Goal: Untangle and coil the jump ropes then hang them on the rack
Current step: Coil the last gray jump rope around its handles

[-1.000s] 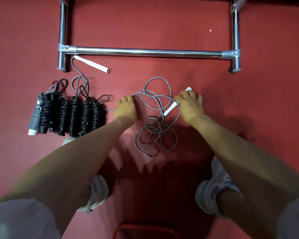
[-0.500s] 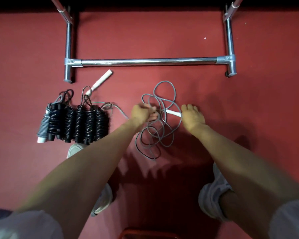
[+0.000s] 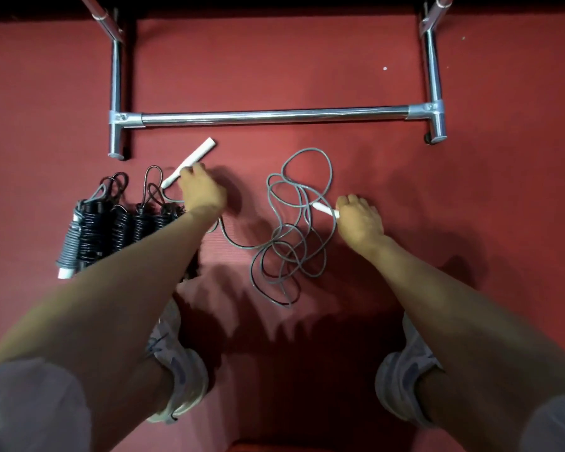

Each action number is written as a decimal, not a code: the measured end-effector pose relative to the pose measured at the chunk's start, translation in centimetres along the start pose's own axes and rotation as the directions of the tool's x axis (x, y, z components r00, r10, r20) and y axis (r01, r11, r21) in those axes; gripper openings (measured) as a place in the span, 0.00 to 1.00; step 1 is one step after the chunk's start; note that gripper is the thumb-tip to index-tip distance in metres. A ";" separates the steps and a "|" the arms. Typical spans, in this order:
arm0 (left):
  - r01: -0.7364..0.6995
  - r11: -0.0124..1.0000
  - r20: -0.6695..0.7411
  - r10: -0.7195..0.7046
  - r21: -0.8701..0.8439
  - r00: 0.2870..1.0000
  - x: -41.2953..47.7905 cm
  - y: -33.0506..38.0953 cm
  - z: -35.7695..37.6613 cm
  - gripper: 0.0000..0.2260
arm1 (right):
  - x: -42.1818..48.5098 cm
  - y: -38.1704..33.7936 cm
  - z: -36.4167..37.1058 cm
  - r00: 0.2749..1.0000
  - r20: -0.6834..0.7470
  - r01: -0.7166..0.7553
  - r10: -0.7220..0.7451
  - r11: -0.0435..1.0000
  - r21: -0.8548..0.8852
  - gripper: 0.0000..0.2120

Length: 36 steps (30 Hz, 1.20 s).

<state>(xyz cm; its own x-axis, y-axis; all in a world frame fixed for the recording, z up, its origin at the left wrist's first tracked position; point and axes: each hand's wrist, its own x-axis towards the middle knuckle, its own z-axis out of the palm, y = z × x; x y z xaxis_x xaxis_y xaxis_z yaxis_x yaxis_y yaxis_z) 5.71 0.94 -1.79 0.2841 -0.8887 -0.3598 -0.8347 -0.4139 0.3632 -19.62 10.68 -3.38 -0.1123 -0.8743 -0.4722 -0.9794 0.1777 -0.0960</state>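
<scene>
1. While both arms reach down toward the red floor (image 3: pixel 470 190) in the head view, the grey jump rope (image 3: pixel 287 230) lies there in a loose tangle of overlapping loops between the two hands.
2. Just right of the tangle is the right hand (image 3: pixel 361 220). Its fingers are curled round the right handle (image 3: pixel 323 208), a white one whose tip pokes out leftward over the loops.
3. One grey strand runs left from the tangle and passes under the left forearm toward the left handle (image 3: pixel 193 158), also white, which lies slanted on the floor.
4. On that handle's near end sits the left hand (image 3: pixel 203 194). Its fingers touch the handle, but I cannot tell whether they grip it or only rest there.
5. Left of this hand, a row of coiled black ropes (image 3: pixel 111 230) lies side by side, partly hidden by the forearm.
6. Farther off stands the chrome rack (image 3: pixel 274 114), its crossbar spanning beyond both hands.
7. Nearest me, two pale shoes (image 3: pixel 183 370) are planted on the floor.
</scene>
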 end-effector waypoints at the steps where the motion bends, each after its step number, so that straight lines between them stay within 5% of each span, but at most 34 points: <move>1: 0.014 1.000 -0.008 -0.014 0.011 1.000 1.0 -0.3 0.0 0.21 | 0.5 0.0 0.0 0.997 -0.078 0.013 -0.013 1.000 0.005 0.13; 5: -0.005 0.997 0.034 0.002 0.080 0.999 4.2 -0.9 0.7 0.29 | 3.4 0.0 -0.6 0.942 -0.311 0.138 -0.131 0.990 0.003 0.09; 12: -0.173 0.963 0.109 0.153 0.207 0.982 5.9 -0.3 0.9 0.16 | 6.5 -2.0 -2.1 0.957 -0.082 0.263 -0.278 0.952 -0.154 0.14; 18: -0.400 0.912 0.226 0.371 0.094 0.901 2.2 0.6 2.1 0.13 | 4.7 -1.9 -3.2 0.986 0.005 0.164 -0.167 0.960 -0.227 0.15; 22: -0.442 0.895 0.219 0.420 0.061 0.881 -0.4 1.6 1.6 0.08 | 2.5 -1.6 -6.0 0.995 0.004 0.101 -0.101 0.990 -0.099 0.16; 27: -0.505 0.838 0.105 0.532 -0.207 0.840 -4.1 5.0 -3.1 0.15 | -0.4 -2.1 -11.1 0.975 -0.216 -0.012 0.058 0.978 0.209 0.14; 36: -0.549 0.773 0.006 0.581 -0.319 0.814 -12.3 12.6 -17.3 0.20 | -9.6 -4.6 -25.7 0.912 -0.409 0.181 0.033 0.861 0.475 0.09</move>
<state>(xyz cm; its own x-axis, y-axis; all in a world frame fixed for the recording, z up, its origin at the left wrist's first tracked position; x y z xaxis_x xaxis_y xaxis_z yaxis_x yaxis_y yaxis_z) -0.15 3.23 22.10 -0.2560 -0.9628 -0.0869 -0.6501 0.1050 0.7525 -18.34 6.68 24.08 -0.2038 -0.9761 -0.0759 -0.7840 0.2092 -0.5844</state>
